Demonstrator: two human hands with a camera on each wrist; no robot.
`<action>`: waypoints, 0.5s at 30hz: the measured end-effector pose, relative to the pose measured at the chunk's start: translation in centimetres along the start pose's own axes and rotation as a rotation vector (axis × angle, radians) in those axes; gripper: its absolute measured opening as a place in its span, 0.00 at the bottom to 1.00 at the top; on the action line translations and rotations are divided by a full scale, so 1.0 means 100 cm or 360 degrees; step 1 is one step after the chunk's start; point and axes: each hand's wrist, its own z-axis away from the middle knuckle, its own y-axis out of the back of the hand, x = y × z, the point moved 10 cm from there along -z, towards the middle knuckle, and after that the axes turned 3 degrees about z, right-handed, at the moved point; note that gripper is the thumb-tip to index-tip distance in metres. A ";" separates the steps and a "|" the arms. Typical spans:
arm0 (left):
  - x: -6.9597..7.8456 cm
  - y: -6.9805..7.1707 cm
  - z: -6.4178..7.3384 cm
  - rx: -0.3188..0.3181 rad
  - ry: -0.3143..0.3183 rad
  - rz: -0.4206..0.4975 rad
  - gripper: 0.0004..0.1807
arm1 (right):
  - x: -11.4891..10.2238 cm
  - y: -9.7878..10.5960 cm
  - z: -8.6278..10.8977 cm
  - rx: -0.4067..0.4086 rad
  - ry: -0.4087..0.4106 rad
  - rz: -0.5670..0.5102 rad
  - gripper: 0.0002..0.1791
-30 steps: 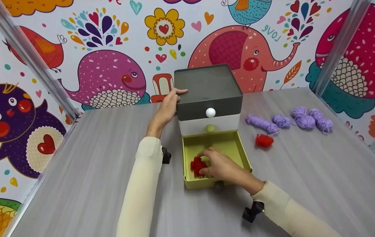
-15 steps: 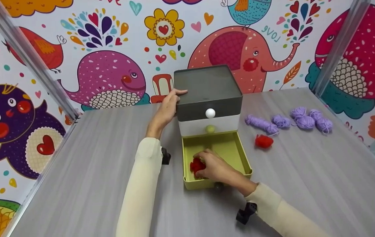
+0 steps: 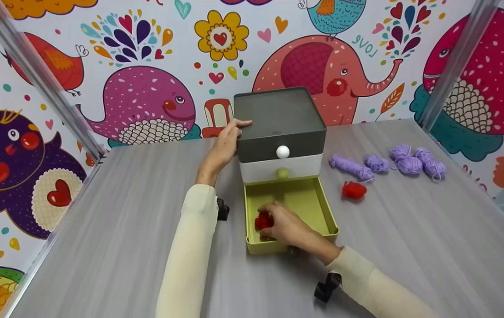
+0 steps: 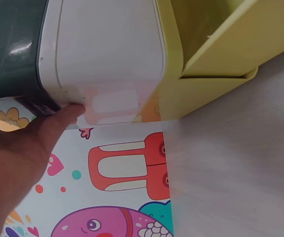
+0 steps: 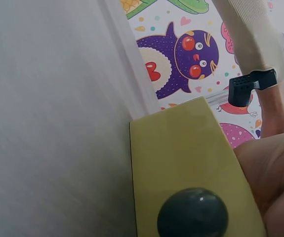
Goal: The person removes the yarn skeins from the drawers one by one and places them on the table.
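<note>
A small drawer unit [image 3: 278, 112] stands on the table, dark grey on top, white in the middle and yellow-green below. Its bottom drawer [image 3: 329, 216] is pulled out. My left hand [image 3: 227, 141] holds the unit's upper left corner, one finger lying over the top. In the left wrist view, the thumb [image 4: 65, 118] presses the white side. Inside the drawer's front left part, my right hand [image 3: 287, 224] holds a bunch of red yarn [image 3: 262, 221] between thumb and fingers. The right wrist view shows the drawer's dark round knob [image 5: 192, 213]; the yarn is hidden there.
A second red yarn bundle [image 3: 354, 190] lies right of the unit. Behind it are several lilac yarn skeins [image 3: 351, 167]. A patterned wall [image 3: 146, 101] closes off the table's back, with metal posts [image 3: 460, 66] at the corners.
My right hand has shifted slightly left and down in the drawer, closing further round the red yarn. The left hand stays on the unit's corner.
</note>
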 end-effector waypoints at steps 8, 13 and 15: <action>0.000 -0.001 -0.001 -0.0006 0.0001 0.0033 0.24 | 0.006 -0.004 0.000 -0.0034 -0.0094 0.0045 0.27; -0.001 -0.001 -0.001 -0.0006 0.0011 0.0032 0.24 | 0.005 -0.003 0.000 -0.0025 -0.0072 0.0028 0.26; -0.001 0.000 -0.001 -0.0004 0.0014 0.0031 0.24 | 0.005 -0.002 -0.001 -0.0020 -0.0064 0.0011 0.26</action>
